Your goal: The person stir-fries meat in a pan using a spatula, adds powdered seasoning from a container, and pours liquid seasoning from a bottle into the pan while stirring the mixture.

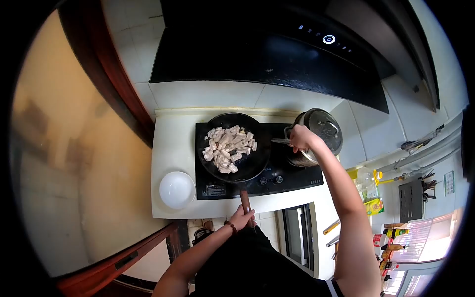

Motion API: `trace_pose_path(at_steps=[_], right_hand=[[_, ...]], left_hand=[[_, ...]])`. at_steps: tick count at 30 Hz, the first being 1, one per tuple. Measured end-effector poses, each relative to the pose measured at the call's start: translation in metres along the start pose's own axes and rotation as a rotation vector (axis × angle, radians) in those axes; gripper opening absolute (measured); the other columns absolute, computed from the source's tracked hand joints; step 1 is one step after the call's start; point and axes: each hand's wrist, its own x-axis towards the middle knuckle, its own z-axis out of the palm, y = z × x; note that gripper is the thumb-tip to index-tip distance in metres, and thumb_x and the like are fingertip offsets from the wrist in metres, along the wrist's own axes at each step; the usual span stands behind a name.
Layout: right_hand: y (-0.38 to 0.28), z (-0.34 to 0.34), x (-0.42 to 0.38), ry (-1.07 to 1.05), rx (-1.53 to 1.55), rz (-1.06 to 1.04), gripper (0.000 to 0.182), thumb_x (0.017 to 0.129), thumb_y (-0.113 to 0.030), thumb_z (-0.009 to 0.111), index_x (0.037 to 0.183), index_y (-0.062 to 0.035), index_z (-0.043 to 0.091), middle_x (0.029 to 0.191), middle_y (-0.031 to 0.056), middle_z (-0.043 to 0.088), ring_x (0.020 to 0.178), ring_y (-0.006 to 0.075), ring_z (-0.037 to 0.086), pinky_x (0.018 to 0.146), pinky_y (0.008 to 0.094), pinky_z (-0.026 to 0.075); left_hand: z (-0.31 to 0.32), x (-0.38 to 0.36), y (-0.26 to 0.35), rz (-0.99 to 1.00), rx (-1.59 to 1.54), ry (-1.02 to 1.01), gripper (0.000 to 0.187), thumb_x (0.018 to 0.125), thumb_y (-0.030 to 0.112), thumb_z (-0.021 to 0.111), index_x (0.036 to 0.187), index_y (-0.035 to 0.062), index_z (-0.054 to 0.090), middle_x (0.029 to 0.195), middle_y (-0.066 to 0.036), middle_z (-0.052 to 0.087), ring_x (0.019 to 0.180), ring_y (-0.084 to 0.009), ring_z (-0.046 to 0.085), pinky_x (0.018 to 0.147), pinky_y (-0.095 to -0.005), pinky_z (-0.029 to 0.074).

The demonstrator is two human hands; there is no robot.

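My left hand (240,219) is wrapped round the brown handle (245,199) of a black wok (257,161). Pieces of pale, cooked-looking meat (228,147) lie in the wok, mostly in its left half and middle. To the right of the wok, my right hand (300,138) is closed on a metal utensil (281,141) whose flat tip points left toward the wok's rim; I cannot tell its exact kind. That hand overlaps the left side of a metal pot with a glass lid (324,126), and part of the pot is hidden behind it.
The wok and pot stand on a black two-burner cooktop (297,179) with knobs in front. A white bowl (177,190) sits on the counter at left. A dark range hood (267,54) hangs above. An oil bottle (365,178) and a yellow packet (374,206) are at right.
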Motion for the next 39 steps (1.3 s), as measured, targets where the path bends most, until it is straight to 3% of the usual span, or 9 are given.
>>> trace_pose_path(at_steps=[2,7,10,12,14,16,22,30,39], right_hand=[[0.015,0.011,0.060,-0.204,-0.406,-0.201,0.017,0.085,-0.008,0.064,0.089,-0.0005,0.078,0.073,0.0102,0.076,0.064,0.0222,0.074,0.057,0.0365,0.058],[-0.010,0.038,0.093,-0.206,0.270,-0.192,0.020,0.093,-0.017,0.065,0.100,-0.0021,0.077,0.069,0.0046,0.070,0.061,0.0167,0.060,0.054,0.0367,0.050],[-0.008,0.026,0.114,-0.104,-0.087,-0.550,0.021,0.095,-0.016,0.062,0.105,-0.0038,0.076,0.071,0.0037,0.071,0.064,0.0176,0.063,0.061,0.0358,0.051],[-0.009,0.008,0.105,-0.038,-0.140,-0.458,0.022,0.095,-0.017,0.062,0.107,-0.0058,0.076,0.082,0.0101,0.076,0.082,0.0251,0.072,0.075,0.0392,0.055],[0.001,0.016,0.113,0.296,-0.271,-0.639,0.023,0.091,-0.015,0.064,0.109,-0.0103,0.077,0.099,0.0163,0.076,0.099,0.0336,0.072,0.086,0.0441,0.057],[-0.030,0.016,0.085,0.256,-0.370,-0.540,0.025,0.087,-0.011,0.065,0.109,-0.0113,0.077,0.106,0.0205,0.074,0.103,0.0389,0.070,0.090,0.0470,0.057],[-0.009,0.046,0.028,0.379,-0.497,-0.789,0.016,0.084,-0.007,0.062,0.094,-0.0057,0.074,0.085,0.0185,0.072,0.088,0.0386,0.072,0.076,0.0494,0.058],[0.037,0.030,-0.057,0.327,-0.708,-0.741,0.018,0.089,-0.014,0.062,0.095,-0.0123,0.079,0.094,0.0151,0.072,0.083,0.0330,0.074,0.069,0.0452,0.059],[0.001,0.048,-0.028,0.389,-0.689,-0.640,0.015,0.087,-0.016,0.064,0.091,-0.0119,0.078,0.097,0.0143,0.073,0.086,0.0319,0.074,0.072,0.0435,0.059]], left_hand=[[-0.002,0.004,-0.008,0.018,-0.042,0.000,0.028,0.105,0.019,0.060,0.116,0.0041,0.037,0.093,-0.012,0.062,0.074,-0.0255,0.071,0.067,-0.0421,0.062],[0.000,0.002,-0.007,0.002,-0.051,0.018,0.028,0.105,0.019,0.060,0.116,0.0041,0.040,0.093,-0.011,0.062,0.073,-0.0251,0.070,0.068,-0.0414,0.062],[0.002,0.003,-0.007,0.049,-0.056,0.033,0.027,0.105,0.019,0.060,0.115,0.0037,0.041,0.094,-0.011,0.062,0.072,-0.0250,0.070,0.068,-0.0409,0.062],[0.001,-0.001,-0.002,0.050,-0.025,0.044,0.029,0.105,0.021,0.060,0.114,0.0029,0.040,0.092,-0.011,0.062,0.070,-0.0241,0.070,0.066,-0.0393,0.062],[0.001,-0.001,-0.004,0.047,0.015,0.047,0.031,0.105,0.023,0.060,0.113,0.0022,0.039,0.089,-0.010,0.062,0.068,-0.0232,0.070,0.064,-0.0378,0.062],[-0.002,0.007,-0.018,0.097,-0.028,0.046,0.031,0.105,0.024,0.061,0.113,0.0031,0.040,0.088,-0.009,0.062,0.066,-0.0222,0.069,0.063,-0.0370,0.061],[0.011,-0.002,-0.010,0.134,-0.017,0.173,0.028,0.105,0.026,0.061,0.111,0.0048,0.042,0.085,-0.008,0.061,0.063,-0.0198,0.067,0.058,-0.0348,0.058],[0.023,-0.007,-0.004,0.139,-0.043,0.247,0.026,0.106,0.024,0.059,0.110,0.0048,0.042,0.082,-0.007,0.060,0.061,-0.0179,0.063,0.056,-0.0351,0.056],[0.014,0.001,-0.011,0.119,0.035,0.259,0.034,0.104,0.031,0.062,0.114,0.0038,0.044,0.086,-0.007,0.063,0.065,-0.0174,0.066,0.060,-0.0331,0.057]])
